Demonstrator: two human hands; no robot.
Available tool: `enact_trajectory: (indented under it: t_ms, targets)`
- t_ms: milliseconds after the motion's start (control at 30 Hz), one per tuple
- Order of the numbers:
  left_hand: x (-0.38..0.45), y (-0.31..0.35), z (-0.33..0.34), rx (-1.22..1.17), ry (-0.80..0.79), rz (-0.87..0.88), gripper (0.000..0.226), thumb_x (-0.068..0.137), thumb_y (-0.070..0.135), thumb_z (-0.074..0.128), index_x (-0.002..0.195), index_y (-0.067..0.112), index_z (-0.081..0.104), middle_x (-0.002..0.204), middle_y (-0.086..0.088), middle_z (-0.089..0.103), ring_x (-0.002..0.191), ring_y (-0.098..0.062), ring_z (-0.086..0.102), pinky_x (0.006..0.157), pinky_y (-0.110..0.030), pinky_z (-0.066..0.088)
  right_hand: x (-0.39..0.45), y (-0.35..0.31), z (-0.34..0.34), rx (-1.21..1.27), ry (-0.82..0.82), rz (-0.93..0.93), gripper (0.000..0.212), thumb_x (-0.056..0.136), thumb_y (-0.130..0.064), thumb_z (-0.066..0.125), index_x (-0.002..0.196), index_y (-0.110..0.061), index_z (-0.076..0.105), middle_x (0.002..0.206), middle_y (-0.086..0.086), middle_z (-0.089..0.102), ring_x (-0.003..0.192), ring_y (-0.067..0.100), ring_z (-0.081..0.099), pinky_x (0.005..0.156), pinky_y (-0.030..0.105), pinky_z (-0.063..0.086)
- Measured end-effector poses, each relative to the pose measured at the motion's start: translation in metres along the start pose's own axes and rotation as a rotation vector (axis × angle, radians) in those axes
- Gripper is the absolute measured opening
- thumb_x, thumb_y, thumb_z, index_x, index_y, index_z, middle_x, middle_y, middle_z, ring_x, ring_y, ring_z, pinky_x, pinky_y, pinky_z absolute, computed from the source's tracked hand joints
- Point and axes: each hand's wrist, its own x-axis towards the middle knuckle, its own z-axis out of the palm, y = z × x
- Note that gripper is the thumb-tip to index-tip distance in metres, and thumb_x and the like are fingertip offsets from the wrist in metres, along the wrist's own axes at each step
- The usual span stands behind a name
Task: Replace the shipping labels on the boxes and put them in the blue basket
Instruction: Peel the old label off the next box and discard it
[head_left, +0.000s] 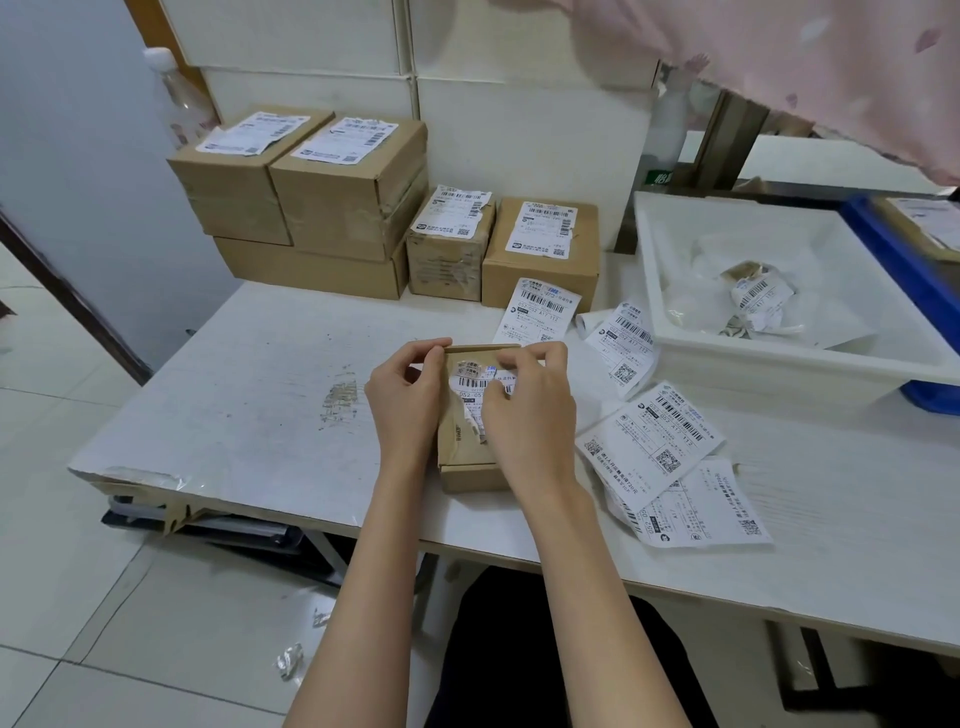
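A small cardboard box (467, 470) lies on the white table (249, 395) right in front of me. Its top carries a torn, partly peeled shipping label (475, 384). My left hand (408, 400) grips the box's left side, thumb curled over the far edge. My right hand (530, 410) pinches the torn label on the box top. Several fresh labels (649, 441) lie loose on the table to the right. The blue basket (904, 260) shows at the far right edge, with a labelled box (924, 223) inside.
Several labelled cardboard boxes (343, 176) are stacked at the back of the table against the wall. A white tray (675, 332) at the right holds crumpled label scraps. Paper scraps lie on the tiled floor at the lower left.
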Motion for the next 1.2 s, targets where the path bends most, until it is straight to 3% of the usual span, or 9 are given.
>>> enact_trajectory:
  t_ms: [200,333,433,533,600,733,800,1000,1200]
  targets:
    - [0.0001,-0.0004,0.0001,0.013,0.004,0.013,0.026,0.091,0.008,0.059,0.084,0.028,0.074,0.076,0.016,0.072,0.061,-0.010,0.053,0.062,-0.026,0.045,0.0018,-0.0032,0.0031,-0.092,0.016,-0.030,0.011,0.090,-0.012,0.054,0.094,-0.021,0.060,0.117,-0.004,0.046,0.083,0.026,0.063,0.074,0.036,0.046]
    - [-0.0009,0.0011,0.0001,-0.001,0.013,0.012,0.023,0.091,0.008,0.060,0.086,0.024,0.075,0.079,0.014,0.072,0.054,-0.003,0.047,0.058,-0.020,0.041,0.0000,-0.0014,0.0035,-0.025,-0.016,-0.026,0.010,0.088,-0.018,0.056,0.082,-0.025,0.054,0.104,-0.011,0.043,0.085,0.021,0.061,0.077,0.033,0.043]
    - [-0.0009,0.0003,0.0002,-0.002,0.010,0.008,0.023,0.091,0.008,0.060,0.086,0.024,0.075,0.078,0.012,0.072,0.056,-0.004,0.048,0.059,-0.022,0.041,-0.0009,0.0002,0.0033,0.040,0.007,-0.036,0.009,0.085,-0.017,0.059,0.087,-0.024,0.055,0.104,-0.010,0.048,0.087,0.018,0.059,0.077,0.033,0.043]
    - [-0.0003,-0.0009,-0.0007,-0.001,0.006,0.007,0.023,0.091,0.010,0.060,0.087,0.025,0.076,0.080,0.009,0.074,0.062,-0.010,0.055,0.063,-0.029,0.046,-0.0010,0.0015,0.0018,0.073,-0.001,-0.042,0.038,0.079,-0.009,0.059,0.114,-0.025,0.055,0.112,-0.007,0.050,0.094,0.016,0.056,0.079,0.033,0.043]
    - [-0.0001,-0.0008,-0.0006,-0.003,0.008,0.000,0.024,0.091,0.010,0.060,0.085,0.027,0.076,0.080,0.011,0.074,0.064,-0.009,0.057,0.064,-0.029,0.047,0.0009,0.0029,0.0015,0.053,-0.006,-0.031,0.042,0.081,-0.008,0.059,0.121,-0.021,0.055,0.118,-0.004,0.049,0.098,0.017,0.057,0.081,0.031,0.041]
    - [0.0001,-0.0007,-0.0001,0.000,0.011,-0.003,0.025,0.091,0.009,0.060,0.085,0.028,0.076,0.079,0.013,0.073,0.062,-0.008,0.054,0.062,-0.026,0.045,0.0023,0.0050,0.0065,-0.012,-0.002,-0.027,0.012,0.086,-0.014,0.059,0.097,-0.018,0.063,0.115,-0.004,0.048,0.088,0.023,0.060,0.074,0.032,0.041]
    - [0.0002,-0.0011,-0.0001,-0.002,0.011,-0.002,0.023,0.091,0.010,0.060,0.086,0.026,0.076,0.078,0.013,0.073,0.063,-0.009,0.054,0.063,-0.027,0.045,0.0017,0.0047,0.0080,-0.023,0.008,-0.039,0.007,0.087,-0.015,0.059,0.091,-0.021,0.061,0.113,-0.005,0.048,0.084,0.026,0.060,0.073,0.034,0.043]
    - [0.0001,-0.0003,0.0002,-0.012,0.012,-0.008,0.025,0.090,0.008,0.060,0.085,0.027,0.075,0.077,0.012,0.072,0.055,-0.003,0.048,0.058,-0.022,0.040,-0.0006,0.0032,0.0055,-0.073,0.003,-0.145,0.018,0.084,-0.009,0.058,0.083,-0.024,0.047,0.093,-0.013,0.048,0.080,0.019,0.055,0.071,0.032,0.033]
    - [0.0006,-0.0008,0.0002,-0.005,0.009,-0.012,0.024,0.089,0.009,0.060,0.085,0.026,0.076,0.082,0.010,0.074,0.063,-0.009,0.056,0.066,-0.028,0.047,-0.0001,0.0051,0.0066,0.003,0.005,-0.147,0.017,0.086,-0.010,0.057,0.082,-0.022,0.046,0.085,-0.008,0.062,0.083,0.018,0.058,0.078,0.040,0.043]
